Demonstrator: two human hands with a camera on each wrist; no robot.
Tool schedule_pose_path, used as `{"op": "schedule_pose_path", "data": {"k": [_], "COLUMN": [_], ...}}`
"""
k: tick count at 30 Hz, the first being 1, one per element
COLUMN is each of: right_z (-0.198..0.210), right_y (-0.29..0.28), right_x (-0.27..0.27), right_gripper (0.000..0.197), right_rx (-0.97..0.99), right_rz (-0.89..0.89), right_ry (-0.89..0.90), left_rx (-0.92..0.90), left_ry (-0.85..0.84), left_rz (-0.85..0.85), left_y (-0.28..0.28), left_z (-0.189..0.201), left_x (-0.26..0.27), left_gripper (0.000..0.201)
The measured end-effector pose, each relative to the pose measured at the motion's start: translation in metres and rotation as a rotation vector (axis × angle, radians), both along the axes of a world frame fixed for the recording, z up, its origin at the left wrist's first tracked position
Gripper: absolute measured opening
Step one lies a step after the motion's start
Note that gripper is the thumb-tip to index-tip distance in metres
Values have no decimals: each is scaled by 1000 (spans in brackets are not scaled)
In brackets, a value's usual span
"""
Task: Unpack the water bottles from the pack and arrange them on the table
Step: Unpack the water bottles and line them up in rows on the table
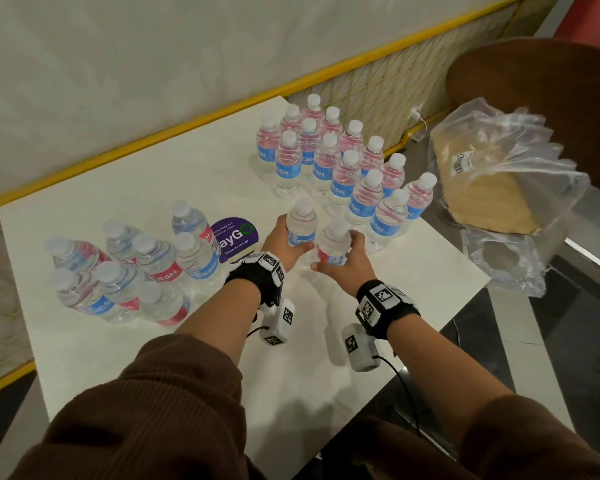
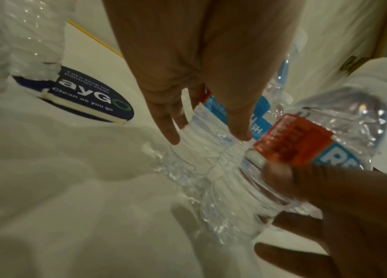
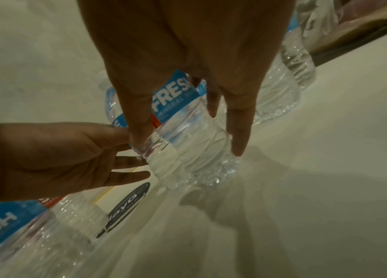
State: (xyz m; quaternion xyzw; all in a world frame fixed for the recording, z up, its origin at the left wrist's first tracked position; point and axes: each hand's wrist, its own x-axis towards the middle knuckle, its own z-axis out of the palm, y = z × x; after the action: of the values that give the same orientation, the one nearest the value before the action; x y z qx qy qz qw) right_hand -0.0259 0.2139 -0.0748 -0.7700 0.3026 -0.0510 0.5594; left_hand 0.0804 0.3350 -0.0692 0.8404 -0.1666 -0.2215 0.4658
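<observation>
Two small clear water bottles with blue and red labels are held side by side over the middle of the white table (image 1: 174,174). My left hand (image 1: 293,233) grips the left bottle (image 1: 302,216) round its body; the left wrist view shows those fingers (image 2: 171,131) wrapped on its ribbed lower half (image 2: 199,156). My right hand (image 1: 338,254) grips the right bottle (image 1: 334,233), seen close in the right wrist view (image 3: 187,159) between thumb and fingers (image 3: 237,131). Several bottles (image 1: 340,168) stand in rows at the back right. Whether the held bottles touch the table is unclear.
Several more bottles (image 1: 129,268) stand and lean in loose wrap at the left. A purple sticker (image 1: 234,237) lies on the table between them and my hands. Torn plastic wrap with a cardboard tray (image 1: 492,188) sits off the table's right edge. A wall with a yellow rail (image 1: 187,123) runs behind.
</observation>
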Motion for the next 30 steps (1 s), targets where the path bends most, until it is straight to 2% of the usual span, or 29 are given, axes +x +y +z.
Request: {"op": "schedule_pose_path", "data": {"k": [3,6,8,12,18,24,30], "right_z": [-10,-17,-18,-18,-26,-20,-17], "right_y": [-3,-3,0,3,3,5,-7], "right_x": [-9,-7,-5,-5,-9,-12,-14], "right_gripper": [89,73,75,83,64,67,71], "right_rx": [5,-99,-134,21,-129,15,-10], "right_rz": [67,23,-26,18,9,-4,75], "right_ry": [56,81,85,64,134,58,82], "left_rx": [-25,-33,-30,-37,-40,-35,-9], "left_ry": [20,15,12,9,19,26,49], "left_rz": [-53,-75,-77,-70,-56,-51,-79], "left_y": [3,4,3,4,3,4,4], "left_z": [-2,-3,-2,-4,-5,-8,-5], "left_x": [5,6,5,5,3,3,4], "left_gripper": [67,66,66,66,66,67,70]}}
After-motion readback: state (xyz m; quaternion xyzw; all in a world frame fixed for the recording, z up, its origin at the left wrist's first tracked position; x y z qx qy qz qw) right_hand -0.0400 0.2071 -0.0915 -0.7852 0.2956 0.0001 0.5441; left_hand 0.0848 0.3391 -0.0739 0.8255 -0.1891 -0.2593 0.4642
